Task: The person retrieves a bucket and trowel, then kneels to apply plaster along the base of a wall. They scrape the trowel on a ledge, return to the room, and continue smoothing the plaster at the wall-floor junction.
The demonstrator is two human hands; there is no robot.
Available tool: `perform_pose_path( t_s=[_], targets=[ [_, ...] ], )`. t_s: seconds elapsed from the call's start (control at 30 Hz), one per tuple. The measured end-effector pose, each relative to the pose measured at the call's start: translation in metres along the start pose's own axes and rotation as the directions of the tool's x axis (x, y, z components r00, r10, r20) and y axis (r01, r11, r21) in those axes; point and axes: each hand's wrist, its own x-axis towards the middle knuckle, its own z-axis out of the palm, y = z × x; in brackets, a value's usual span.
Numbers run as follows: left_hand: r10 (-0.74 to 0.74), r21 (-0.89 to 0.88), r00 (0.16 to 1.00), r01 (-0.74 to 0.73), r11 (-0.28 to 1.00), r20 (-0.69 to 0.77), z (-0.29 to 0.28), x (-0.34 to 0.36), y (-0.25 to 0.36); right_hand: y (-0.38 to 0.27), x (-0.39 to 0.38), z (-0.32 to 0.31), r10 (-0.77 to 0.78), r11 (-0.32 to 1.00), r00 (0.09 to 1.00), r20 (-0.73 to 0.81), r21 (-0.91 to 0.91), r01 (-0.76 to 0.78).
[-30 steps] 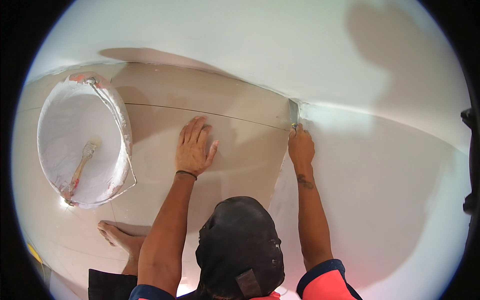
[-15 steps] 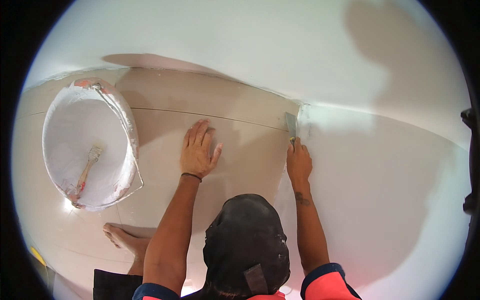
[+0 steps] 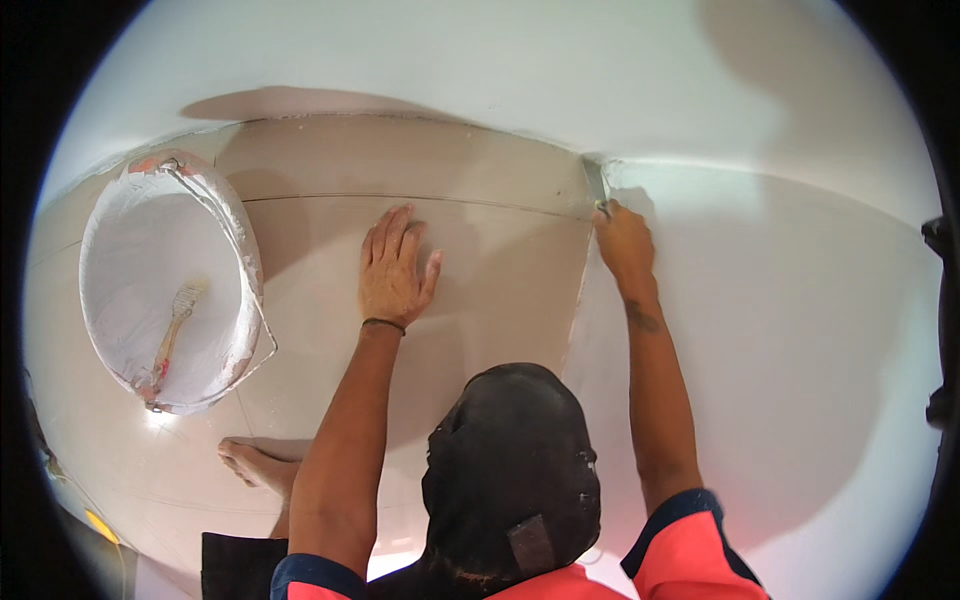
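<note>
Where the floor tiles [image 3: 480,330] stretch out to my left, there's a bucket [image 3: 115,280] smeared with white stuff inside and round the rim, and a paintbrush [image 3: 167,348] leaning in it, bristles down in the mix. Nobody's holding either. My bare foot [image 3: 255,465] is near the bucket on my side of it. Then comes my left hand [image 3: 392,275], looks to be palm down on the tiles, fingers out straight with just a bit of spread, thumb off to the side, holding nothing. Can't tell how much weight is on it, but I'd guess it's there as a prop while I lean in. My dark cap [image 3: 510,470] blocks the bottom middle, so no clue what's under there.

Right of that is the business end: my right hand [image 3: 628,245] has its fingers wrapped tight round the handle of a scraper [image 3: 596,180], with the metal blade up in the corner [image 3: 592,158] where the tiles run into the white wall [image 3: 760,330] on my right. I'd call this the corner step, working the blade along the joint. Next move, imo, calls for a steady wrist, the blade kept snug to that edge and a light touch so it doesn't gouge the wall.
</note>
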Motion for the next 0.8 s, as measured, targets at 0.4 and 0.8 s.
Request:
perform_pose_path(
  t_s=[0.4, 0.8],
  targets=[
    [-0.02, -0.07, 1.0, 0.02, 0.997, 0.001, -0.004, -0.002, -0.002, -0.005, 0.056, -0.081, -0.003, 0.977, 0.996, 0.087, -0.212, 0.022],
    [-0.022, -0.014, 0.999, 0.023, 1.0, 0.037, -0.004, -0.003, -0.004, 0.003, 0.05, -0.076, -0.148, 0.946, 0.974, 0.17, -0.263, 0.19]
  ],
)
